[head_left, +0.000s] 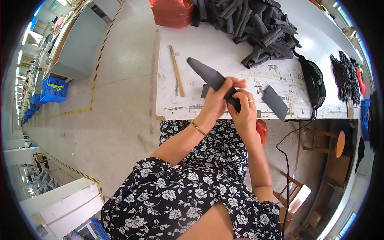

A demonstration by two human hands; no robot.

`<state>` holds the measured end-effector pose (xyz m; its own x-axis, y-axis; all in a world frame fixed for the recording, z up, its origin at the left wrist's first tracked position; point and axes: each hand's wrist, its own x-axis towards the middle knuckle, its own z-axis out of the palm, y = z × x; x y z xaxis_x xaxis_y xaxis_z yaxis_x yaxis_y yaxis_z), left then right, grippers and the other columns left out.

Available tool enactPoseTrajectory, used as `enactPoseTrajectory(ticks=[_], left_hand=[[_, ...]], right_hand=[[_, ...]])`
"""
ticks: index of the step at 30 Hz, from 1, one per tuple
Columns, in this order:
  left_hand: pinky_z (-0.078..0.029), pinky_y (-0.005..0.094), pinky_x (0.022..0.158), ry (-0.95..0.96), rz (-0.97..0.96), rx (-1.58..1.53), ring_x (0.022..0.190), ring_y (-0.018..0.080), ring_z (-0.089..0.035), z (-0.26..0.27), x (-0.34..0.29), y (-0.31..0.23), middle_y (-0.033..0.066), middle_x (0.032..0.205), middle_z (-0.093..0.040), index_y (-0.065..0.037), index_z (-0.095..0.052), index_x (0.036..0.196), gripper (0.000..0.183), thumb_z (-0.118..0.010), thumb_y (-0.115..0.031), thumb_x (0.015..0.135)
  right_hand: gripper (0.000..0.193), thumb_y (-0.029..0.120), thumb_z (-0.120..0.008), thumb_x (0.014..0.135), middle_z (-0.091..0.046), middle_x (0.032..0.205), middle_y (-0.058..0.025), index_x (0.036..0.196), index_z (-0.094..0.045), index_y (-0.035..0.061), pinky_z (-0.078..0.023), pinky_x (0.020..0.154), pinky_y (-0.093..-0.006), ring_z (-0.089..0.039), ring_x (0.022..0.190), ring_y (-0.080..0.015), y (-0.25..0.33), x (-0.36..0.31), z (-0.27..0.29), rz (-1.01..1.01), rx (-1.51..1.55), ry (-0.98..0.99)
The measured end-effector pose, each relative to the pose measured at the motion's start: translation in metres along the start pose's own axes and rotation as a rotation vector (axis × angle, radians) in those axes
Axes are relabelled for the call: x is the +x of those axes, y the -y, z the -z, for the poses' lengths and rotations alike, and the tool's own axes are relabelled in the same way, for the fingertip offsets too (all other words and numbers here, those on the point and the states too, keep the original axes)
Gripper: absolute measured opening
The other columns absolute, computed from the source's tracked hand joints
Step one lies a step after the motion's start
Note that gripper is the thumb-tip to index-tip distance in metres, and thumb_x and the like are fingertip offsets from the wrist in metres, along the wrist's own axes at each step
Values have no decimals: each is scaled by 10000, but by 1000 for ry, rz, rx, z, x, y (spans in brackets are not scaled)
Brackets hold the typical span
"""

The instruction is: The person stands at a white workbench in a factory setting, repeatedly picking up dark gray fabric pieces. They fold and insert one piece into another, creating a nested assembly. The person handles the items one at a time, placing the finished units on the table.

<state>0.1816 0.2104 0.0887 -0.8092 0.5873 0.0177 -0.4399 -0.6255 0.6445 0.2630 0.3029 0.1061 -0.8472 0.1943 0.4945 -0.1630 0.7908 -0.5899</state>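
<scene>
Above the front edge of the white table (176,110), both hands hold a long dark grey fabric strip (206,74). It slants up to the left, with its far end free. My left hand (215,101) is closed round the strip's middle. At the near end, my right hand (245,108) pinches it with thumb and fingers. Beneath my left hand a small dark piece (205,91) lies on the table, partly hidden. To the right of my right hand lies a flat dark grey rectangle (276,103), close to the front edge.
A large heap of dark grey strips (260,28) covers the table's back, beside a red plastic bag (172,14). Left lies a wooden stick (176,71). A black mesh-like bag (312,80) sits right, near a hanging cable (286,160). Stools (326,144) stand below.
</scene>
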Motion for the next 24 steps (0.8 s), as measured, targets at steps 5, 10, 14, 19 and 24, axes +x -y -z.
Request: enactPoseTrajectory(ticks=[5, 10, 14, 19, 24], left_hand=[[-484, 401, 995, -140, 57, -80, 1155, 254, -602, 3, -2, -13, 166, 1113, -678, 8, -578, 1133, 304, -517, -265, 1013], [-493, 399, 971, -87, 39, -156, 1128, 257, -612, 3, -3, 2, 179, 1141, -667, 13, -571, 1162, 335, -525, -282, 1009], [-500, 385, 940, -116, 136, -163, 1081, 243, -624, 6, -8, 4, 196, 1147, -666, 9, -582, 1160, 334, -525, -283, 1009], [-506, 404, 957, -138, 80, -168, 1053, 267, -635, 7, -2, -5, 189, 1141, -660, 11, -558, 1202, 366, -529, -297, 1006], [-518, 417, 975, -186, -72, -192, 1021, 284, -648, 0, 10, -21, 142, 1065, -662, 19, -519, 1219, 365, -530, -277, 1006]], right_hand=[[384, 8, -752, 737, -571, 1046, -155, 1048, -529, 31, -493, 768, -457, -575, 959, -374, 10, 0, 2, -44, -15, 38], [273, -13, -712, 792, -585, 1014, -162, 1006, -546, 9, -514, 685, -425, -619, 791, -328, -1, -1, -2, -24, 53, 86], [284, -16, -712, 796, -585, 1013, -160, 1021, -542, 15, -517, 655, -414, -627, 782, -299, -2, -2, -1, -81, 102, 129], [211, -8, -707, 805, -613, 996, -167, 969, -574, 4, -520, 652, -399, -631, 771, -334, -11, -3, 3, -12, 112, 121], [107, -9, -678, 835, -637, 968, -158, 914, -606, -5, -516, 640, -397, -634, 756, -340, -16, 4, 12, 60, 102, 71]])
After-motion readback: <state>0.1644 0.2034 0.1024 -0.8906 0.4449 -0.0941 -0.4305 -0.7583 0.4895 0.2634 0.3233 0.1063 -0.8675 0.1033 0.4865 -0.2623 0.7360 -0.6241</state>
